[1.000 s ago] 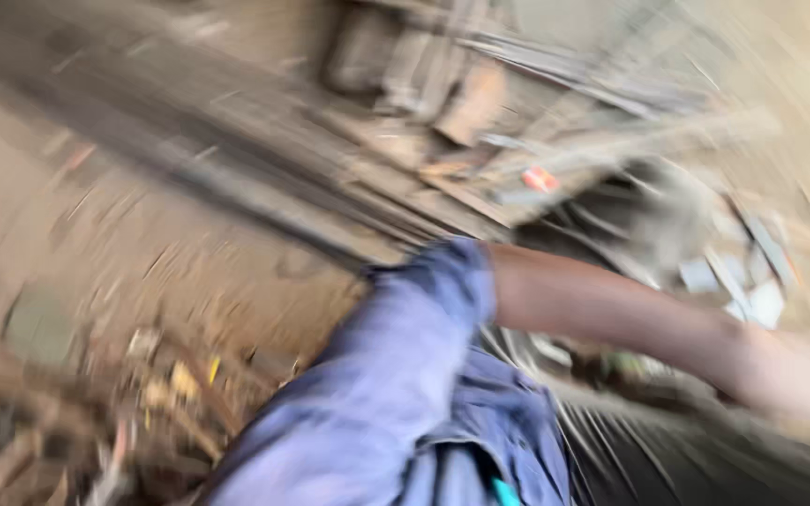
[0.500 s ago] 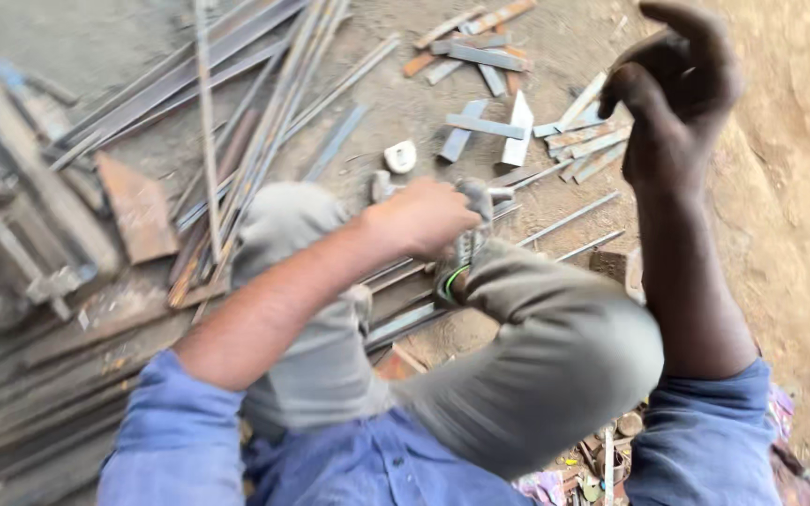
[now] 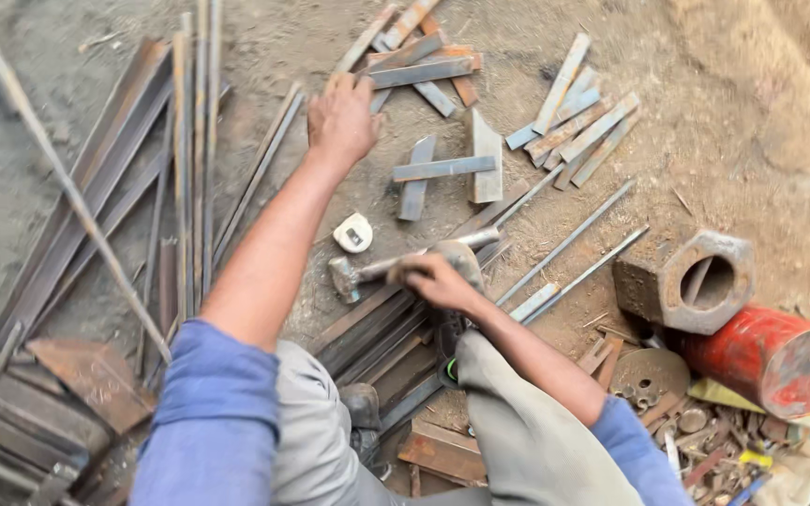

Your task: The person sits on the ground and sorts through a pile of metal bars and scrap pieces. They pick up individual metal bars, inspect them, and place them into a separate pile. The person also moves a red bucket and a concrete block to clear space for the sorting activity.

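Red drum (image 3: 767, 357) lies on its side at ground's right edge, beside a grey hex block (image 3: 688, 281) w/ round hole. One white tape measure (image 3: 353, 232) mid-ground. Left hand (image 3: 340, 119), fingers spread, reaches flat bars (image 3: 421, 68) near top edge. Right hand (image 3: 435, 281), fingers curled shut round one hammer (image 3: 396, 266), centre.

Left hand (image 3: 341, 117) stretched forward, palm down, right hand (image 3: 433, 279) curled shut

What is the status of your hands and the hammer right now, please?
Left hand reaching out to flat steel strips, open. Right hand gripping hammer handle. Tape measure lies just beyond the hammer head.
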